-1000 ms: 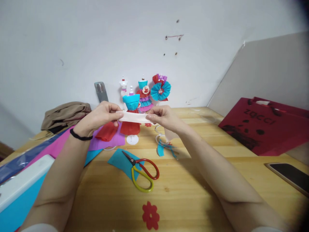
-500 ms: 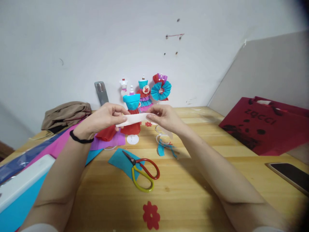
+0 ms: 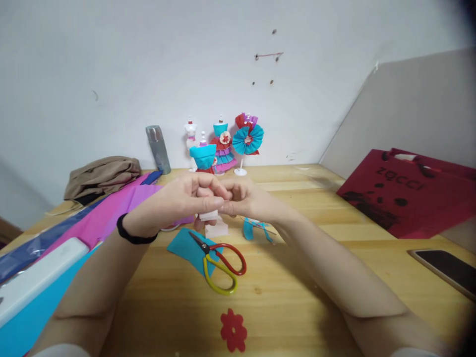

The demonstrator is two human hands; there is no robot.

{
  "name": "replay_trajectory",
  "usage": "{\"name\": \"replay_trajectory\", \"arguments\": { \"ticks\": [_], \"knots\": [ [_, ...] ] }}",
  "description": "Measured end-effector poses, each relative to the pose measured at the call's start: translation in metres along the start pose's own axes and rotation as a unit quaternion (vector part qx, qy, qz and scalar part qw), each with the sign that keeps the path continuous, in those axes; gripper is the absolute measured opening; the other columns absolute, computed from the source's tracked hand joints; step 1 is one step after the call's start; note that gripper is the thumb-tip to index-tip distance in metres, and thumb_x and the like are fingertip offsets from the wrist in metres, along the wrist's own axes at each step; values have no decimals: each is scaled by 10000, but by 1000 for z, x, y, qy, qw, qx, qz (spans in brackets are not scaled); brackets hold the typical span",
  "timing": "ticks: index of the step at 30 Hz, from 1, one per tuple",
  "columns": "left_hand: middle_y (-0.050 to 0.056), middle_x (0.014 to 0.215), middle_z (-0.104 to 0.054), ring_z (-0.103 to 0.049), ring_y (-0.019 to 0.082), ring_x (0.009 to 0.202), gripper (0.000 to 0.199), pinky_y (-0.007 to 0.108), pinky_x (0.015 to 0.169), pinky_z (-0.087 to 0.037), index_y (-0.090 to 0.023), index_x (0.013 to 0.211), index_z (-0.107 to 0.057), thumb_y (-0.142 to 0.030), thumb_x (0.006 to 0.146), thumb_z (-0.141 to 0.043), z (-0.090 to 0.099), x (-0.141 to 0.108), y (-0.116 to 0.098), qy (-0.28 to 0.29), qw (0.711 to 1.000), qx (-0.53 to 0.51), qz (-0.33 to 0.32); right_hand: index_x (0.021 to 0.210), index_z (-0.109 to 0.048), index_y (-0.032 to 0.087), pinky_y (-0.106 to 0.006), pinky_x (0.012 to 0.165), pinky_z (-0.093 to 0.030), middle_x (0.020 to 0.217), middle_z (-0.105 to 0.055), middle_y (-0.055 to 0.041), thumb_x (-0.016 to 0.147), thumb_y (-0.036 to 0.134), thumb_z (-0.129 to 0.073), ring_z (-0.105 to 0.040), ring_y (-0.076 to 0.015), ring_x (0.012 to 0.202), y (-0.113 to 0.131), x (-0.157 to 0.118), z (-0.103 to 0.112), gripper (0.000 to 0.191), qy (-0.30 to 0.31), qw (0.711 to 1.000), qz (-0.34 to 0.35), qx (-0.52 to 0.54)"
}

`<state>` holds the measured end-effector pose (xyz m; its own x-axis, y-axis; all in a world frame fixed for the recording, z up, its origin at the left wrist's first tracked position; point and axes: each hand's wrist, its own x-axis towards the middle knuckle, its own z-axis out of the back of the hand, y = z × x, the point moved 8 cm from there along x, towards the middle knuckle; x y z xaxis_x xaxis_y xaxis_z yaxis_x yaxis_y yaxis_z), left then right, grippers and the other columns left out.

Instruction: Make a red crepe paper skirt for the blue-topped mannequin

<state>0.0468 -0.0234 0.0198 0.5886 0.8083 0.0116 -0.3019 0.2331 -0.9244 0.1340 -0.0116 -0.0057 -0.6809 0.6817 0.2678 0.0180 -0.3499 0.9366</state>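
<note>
My left hand [image 3: 188, 198] and my right hand [image 3: 247, 201] meet above the middle of the table, fingers pinched together. Between them is a white paper strip [image 3: 208, 216], folded or bunched up and mostly hidden by my fingers. A pale flap [image 3: 217, 228] hangs below my fingers. Just nearer to me lie scissors [image 3: 206, 249] with one red and one yellow handle, resting partly on a blue paper piece [image 3: 182, 245]. Behind my hands stands a small dress form [image 3: 204, 156] in a blue top, its lower part covered by my hands.
Other decorated dress forms [image 3: 223, 144] stand by the wall, near a grey flask [image 3: 158, 148]. Coloured sheets [image 3: 89, 218] and a brown cloth [image 3: 104, 176] lie left. A red flower cutout [image 3: 233, 330] is in front; blue scraps [image 3: 248, 229], a red bag [image 3: 405, 193] and a phone [image 3: 446, 270] lie right.
My hands have come together and dropped a little towards me. The white strip, stretched flat between them before, is now folded up between my fingers.
</note>
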Motion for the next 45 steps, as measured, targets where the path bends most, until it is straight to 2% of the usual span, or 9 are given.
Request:
{"name": "replay_trajectory", "arguments": {
  "ticks": [5,9,13,18,23,25,28,33,45],
  "knots": [
    [2,570,-631,-482,72,388,388,194,394,-361,-145,853,-637,-528,823,-693,16,3,-4,-56,995,-34,-73,780,-604,166,-202,496,-354,581,-532,55,760,445,-793,-447,-61,505,0,-1,12,338,11,997,24,76],
    [28,644,-645,-546,100,525,397,208,499,-435,-144,744,-626,-528,838,-668,22,5,-5,-78,993,48,-79,751,-607,166,-219,500,-440,645,-624,7,633,524,-878,-563,-93,517,3,-6,20,465,25,991,30,129],
    [-5,616,-551,-495,101,567,410,202,496,-374,-164,621,-547,-491,856,-624,2,6,-5,9,988,132,-79,736,-633,167,-252,512,-478,670,-643,-15,580,588,-882,-571,-110,500,3,-13,24,513,50,993,-13,106],
    [29,773,-680,-589,120,659,259,201,569,-438,-166,846,-684,-410,901,-621,-14,6,6,95,993,50,-53,784,-712,165,-229,540,-433,724,-652,-29,743,499,-777,-581,-121,607,6,-19,45,343,1,1000,-11,7],
    [39,772,-694,-605,116,638,250,194,542,-426,-162,866,-646,-409,870,-684,-20,12,23,129,992,-3,-13,801,-716,155,-224,454,-334,606,-590,0,715,641,-729,-457,-91,480,-1,-16,48,494,20,999,-41,19],
    [15,704,-651,-582,109,590,282,196,517,-409,-166,837,-611,-435,862,-688,-20,16,27,121,993,-11,-7,838,-695,149,-219,455,-334,647,-609,-8,729,658,-713,-485,-96,507,4,-14,47,520,29,999,-18,20],
    [-2,667,-607,-561,107,571,293,212,530,-421,-161,836,-586,-435,844,-691,-16,22,30,77,997,5,-2,918,-649,165,-211,503,-398,755,-646,-6,700,474,-804,-565,-111,613,8,-13,48,409,9,999,-19,-27],
    [-37,635,-538,-496,92,521,326,205,479,-358,-155,827,-573,-453,804,-702,-1,27,27,-11,997,75,10,905,-606,182,-208,496,-450,689,-620,37,685,217,-784,-569,-93,555,10,-15,64,286,-98,990,-51,-88],
    [6,727,-572,-493,122,630,372,225,534,-331,-137,784,-611,-503,850,-606,11,26,15,-50,981,181,-53,666,-645,158,-204,437,-384,527,-581,21,715,245,-742,-502,-71,453,12,-18,85,139,-196,973,-38,-120]
  ]
}}
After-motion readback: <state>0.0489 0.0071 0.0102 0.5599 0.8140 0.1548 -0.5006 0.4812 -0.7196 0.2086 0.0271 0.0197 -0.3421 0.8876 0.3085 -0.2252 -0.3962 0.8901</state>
